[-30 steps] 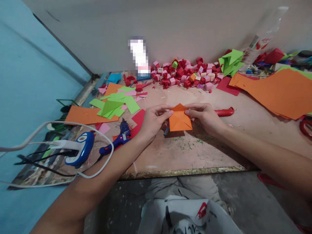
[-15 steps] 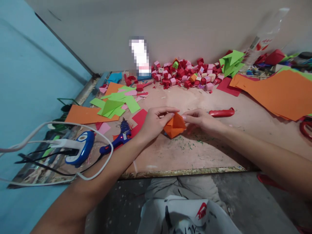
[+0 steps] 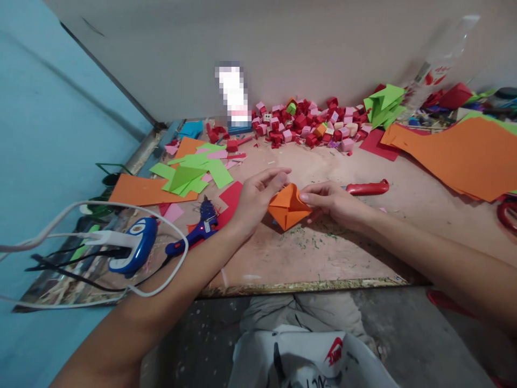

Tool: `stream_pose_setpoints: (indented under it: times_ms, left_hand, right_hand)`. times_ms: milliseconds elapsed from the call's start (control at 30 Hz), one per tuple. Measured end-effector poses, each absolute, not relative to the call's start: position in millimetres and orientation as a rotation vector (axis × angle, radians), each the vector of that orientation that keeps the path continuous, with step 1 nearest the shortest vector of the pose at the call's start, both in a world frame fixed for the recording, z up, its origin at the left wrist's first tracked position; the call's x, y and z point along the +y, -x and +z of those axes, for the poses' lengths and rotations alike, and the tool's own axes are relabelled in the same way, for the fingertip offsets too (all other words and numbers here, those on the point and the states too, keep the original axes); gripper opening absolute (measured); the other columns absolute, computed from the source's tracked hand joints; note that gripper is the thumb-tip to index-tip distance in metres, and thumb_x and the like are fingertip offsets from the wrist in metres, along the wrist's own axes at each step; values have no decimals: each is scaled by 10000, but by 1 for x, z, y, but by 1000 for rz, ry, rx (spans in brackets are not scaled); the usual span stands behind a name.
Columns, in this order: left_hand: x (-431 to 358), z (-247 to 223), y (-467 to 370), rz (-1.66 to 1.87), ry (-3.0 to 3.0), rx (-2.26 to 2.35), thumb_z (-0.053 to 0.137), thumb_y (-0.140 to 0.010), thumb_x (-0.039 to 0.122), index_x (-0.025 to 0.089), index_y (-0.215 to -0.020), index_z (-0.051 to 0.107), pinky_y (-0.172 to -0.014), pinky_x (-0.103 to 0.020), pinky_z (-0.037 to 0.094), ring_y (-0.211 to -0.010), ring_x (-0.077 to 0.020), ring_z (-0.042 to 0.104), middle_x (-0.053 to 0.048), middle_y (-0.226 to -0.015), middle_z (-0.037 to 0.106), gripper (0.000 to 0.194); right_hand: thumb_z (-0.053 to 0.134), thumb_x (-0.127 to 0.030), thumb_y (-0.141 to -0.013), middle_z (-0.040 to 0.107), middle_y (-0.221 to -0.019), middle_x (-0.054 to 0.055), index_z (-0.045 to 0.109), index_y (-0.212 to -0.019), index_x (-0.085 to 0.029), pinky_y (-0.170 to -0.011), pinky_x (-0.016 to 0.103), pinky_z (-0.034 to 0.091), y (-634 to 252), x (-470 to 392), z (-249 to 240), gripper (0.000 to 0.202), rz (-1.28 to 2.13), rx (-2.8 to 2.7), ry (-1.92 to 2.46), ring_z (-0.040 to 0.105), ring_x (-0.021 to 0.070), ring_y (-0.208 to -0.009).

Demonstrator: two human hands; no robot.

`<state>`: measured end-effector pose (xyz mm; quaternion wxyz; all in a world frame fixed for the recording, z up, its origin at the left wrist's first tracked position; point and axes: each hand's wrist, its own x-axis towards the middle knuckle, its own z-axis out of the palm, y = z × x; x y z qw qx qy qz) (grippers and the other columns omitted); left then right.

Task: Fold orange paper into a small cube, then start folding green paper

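Observation:
A folded piece of orange paper (image 3: 287,216), square in outline with creased flaps meeting at its middle, is between my hands just over the table. My right hand (image 3: 333,202) pinches its right corner, thumb on top and fingers partly hidden beneath. My left hand (image 3: 262,194) is beside the upper left edge, thumb and fingers apart; whether it still touches the paper is hard to see. A bit of blue shows under the paper's left side. Behind my right fingers lies a red-handled cutter (image 3: 367,187).
A blue glue gun (image 3: 197,231) with a lit red light lies by my left forearm, near a blue power socket (image 3: 139,245) with looping cables. Coloured paper scraps (image 3: 188,178), a heap of small red and pink paper cubes (image 3: 302,124) and orange sheets (image 3: 460,153) surround the work.
My left thumb has lifted from the orange paper, and the left fingers have shifted slightly up. The paper now shows flatter and more squarely, with my right hand still pinching it.

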<state>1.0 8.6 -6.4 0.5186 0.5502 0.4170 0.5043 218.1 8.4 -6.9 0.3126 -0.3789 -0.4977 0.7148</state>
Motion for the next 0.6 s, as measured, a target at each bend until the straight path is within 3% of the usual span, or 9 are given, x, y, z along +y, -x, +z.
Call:
stream_pose_setpoints:
  times_ms: [100,267,433,600]
  left_hand:
    - [10,-5,2,1163,-1259,945,819,-871,604,231,-1275,752,-772,-256,552,-916,-175,709,-71,-1072,754,554]
    - [6,-2,-2,1081,-1248,918,996,-681,396,226,-1247,699,-813,-261,579,-946,-173,717,-50,-1118,723,662]
    - [4,-6,-6,1084,-1218,871,984,-685,347,190,-1127,708,-855,-303,611,-936,-179,740,-62,-1106,759,544]
    - [8,-10,-5,1126,-1231,919,978,-666,335,174,-1053,733,-800,-274,601,-880,-166,738,-42,-1013,774,486]
  right_hand:
    - [926,-497,-826,803,-922,77,849,-932,-205,-651,295,605,-218,9,-7,320,1864,-1220,965,728,191,-737]
    - [918,-464,-839,774,-900,43,837,-876,-211,-668,289,585,-218,10,-2,268,1768,-1136,937,684,171,-755]
    - [951,-476,-784,753,-877,48,839,-870,-205,-655,291,588,-218,11,1,306,1765,-1142,929,681,182,-763]
    - [955,-454,-775,769,-894,55,852,-872,-233,-653,297,594,-217,10,0,263,1751,-1165,957,677,185,-755]
